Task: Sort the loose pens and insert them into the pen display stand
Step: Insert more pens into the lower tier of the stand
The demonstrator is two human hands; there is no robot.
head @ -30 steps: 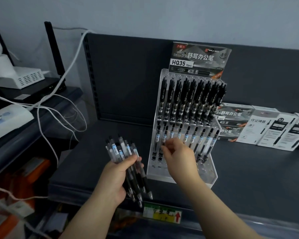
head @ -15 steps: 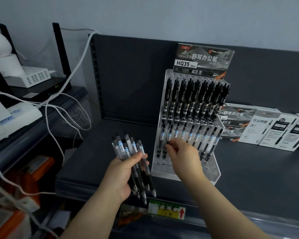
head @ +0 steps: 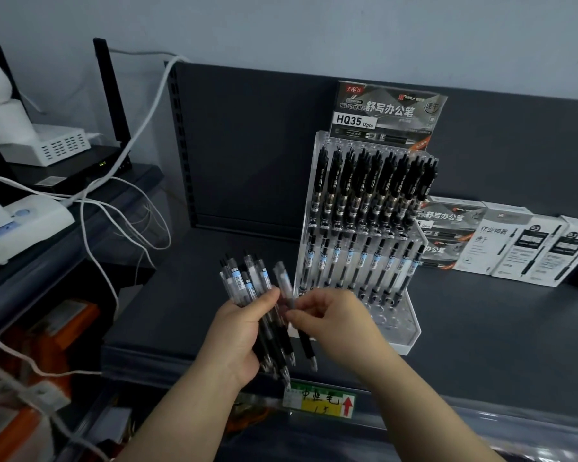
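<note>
Centrally, low in the frame, the left hand (head: pixel 241 335) is curled round a bundle of loose pens (head: pixel 247 281), their tips pointing down toward the front edge of the shelf (head: pixel 481 328). Just to its right, the right hand (head: pixel 334 321) pinches a single pen (head: pixel 306 348) at the bundle's right side, the pen slightly tilted. Behind the hands, right of centre, the pen display stand (head: pixel 404 338) carries black pens in its upper row and clear-barrelled ones in the lower.

You are facing a pen display stand (head: pixel 406 333) of clear glossy plastic; the loose pens (head: pixel 240 279) are showing translucent plastic barrels; the shelf (head: pixel 498 328) is looking matt.
</note>
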